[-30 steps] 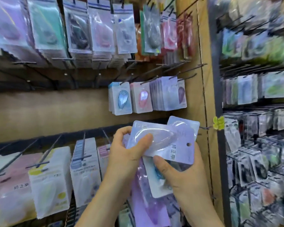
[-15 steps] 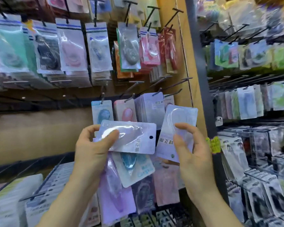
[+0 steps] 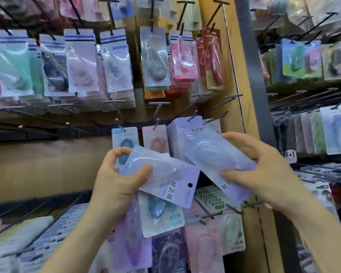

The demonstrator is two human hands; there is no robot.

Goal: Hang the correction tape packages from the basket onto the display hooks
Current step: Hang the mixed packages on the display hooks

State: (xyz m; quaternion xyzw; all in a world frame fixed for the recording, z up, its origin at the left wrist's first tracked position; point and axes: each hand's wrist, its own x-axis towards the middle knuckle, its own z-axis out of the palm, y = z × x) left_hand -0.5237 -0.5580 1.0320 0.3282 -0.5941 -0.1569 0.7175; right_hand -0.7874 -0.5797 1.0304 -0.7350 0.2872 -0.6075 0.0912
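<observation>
Since half a second ago the right hand (image 3: pixel 264 174) has drawn its package clear of the bunch and tipped it over; the top package in the left hand (image 3: pixel 114 186) now slopes down to the right.

Display wall (image 3: pixel 47 164): tan board, rows of dark hooks (image 3: pixel 159 104), most of them loaded with blister packs. Second rack to the right, blurred.

Middle row, just behind the hands: thick stack of lilac packages (image 3: pixel 182 133) on a hook. Beside it to the left a pink package (image 3: pixel 156 138), then a blue hanging package (image 3: pixel 124 140).

Left hand: fingers curled round a fan of packages, thumb pressed across the clear bubble of the top lilac package (image 3: pixel 165 174). Under that, a pale blue package (image 3: pixel 159 219). Lowest, a purple package (image 3: pixel 132 243) pointing down.

Right hand: grips a single lilac package (image 3: pixel 219 162) from its right side, fingers over the upper edge, thumb on the lower part. Package tilted, upper end in front of the lilac stack, not on any hook. Small gap between it and the left hand's fan.

Round hanging hole (image 3: pixel 190 185) of the top lilac package shows near its lower right corner, unthreaded.
</observation>
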